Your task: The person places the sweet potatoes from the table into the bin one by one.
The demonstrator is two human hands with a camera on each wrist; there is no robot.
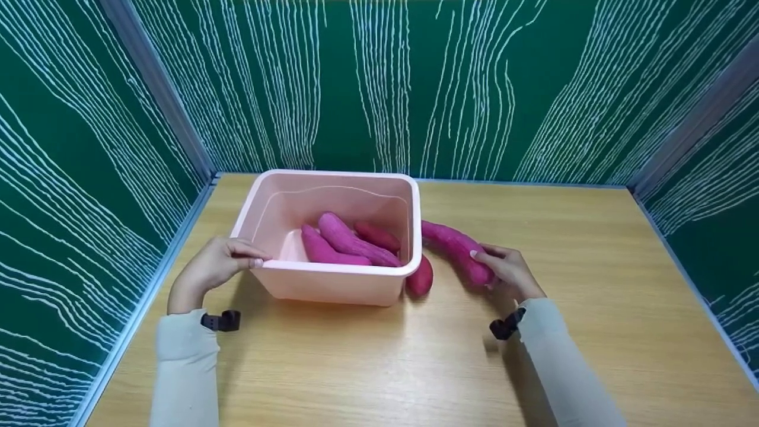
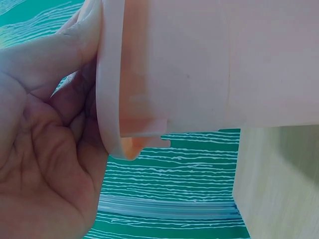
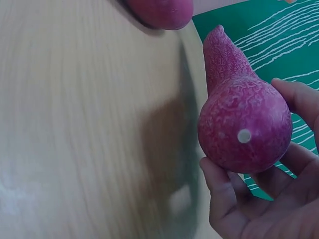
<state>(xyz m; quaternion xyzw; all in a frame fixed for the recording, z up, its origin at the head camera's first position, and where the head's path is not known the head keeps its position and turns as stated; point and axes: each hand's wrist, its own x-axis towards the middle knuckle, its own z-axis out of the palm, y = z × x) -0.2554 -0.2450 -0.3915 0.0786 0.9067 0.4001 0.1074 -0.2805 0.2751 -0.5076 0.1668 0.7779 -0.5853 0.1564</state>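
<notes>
Wooden bench (image 1: 356, 367). Right fingers (image 1: 483, 257) curled round thick end of yam (image 1: 454, 245), narrow end beyond them, toward bin (image 1: 332, 287). Left fingers (image 1: 243, 247) pinch bin's rim. Three yams (image 1: 356, 241) inside; fourth yam (image 1: 420, 279) left of right fingers.

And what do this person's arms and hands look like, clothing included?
The left sleeve and right sleeve are long, plain and pale grey, reaching about to the wrists; the left one is wrinkled near its cuff. A small black device sits at each wrist: left device, right device. The left hand and right hand are gloveless.
</notes>
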